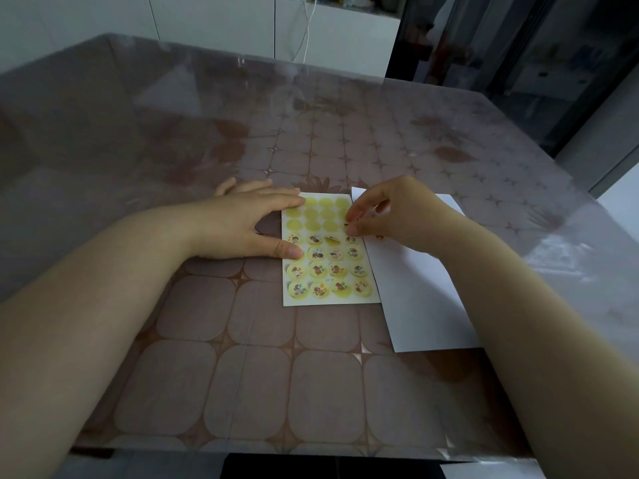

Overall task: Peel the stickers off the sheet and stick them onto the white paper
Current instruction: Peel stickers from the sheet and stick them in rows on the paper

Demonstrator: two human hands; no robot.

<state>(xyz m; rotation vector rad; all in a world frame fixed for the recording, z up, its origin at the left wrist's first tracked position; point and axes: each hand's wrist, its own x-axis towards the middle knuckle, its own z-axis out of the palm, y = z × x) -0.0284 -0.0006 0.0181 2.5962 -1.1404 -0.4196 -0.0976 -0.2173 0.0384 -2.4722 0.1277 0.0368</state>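
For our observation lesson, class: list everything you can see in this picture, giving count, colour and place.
sticker sheet: one, pale yellow, table centre
pictured stickers: four rows, multicoloured, sheet's near part; one curled up
white paper: one, white, right of sheet
table: one, brown pattern under clear cover
cable: one, white, behind table
left hand: flat, pressing sheet's left edge
right hand: pinching a small sticker at sheet's right edge
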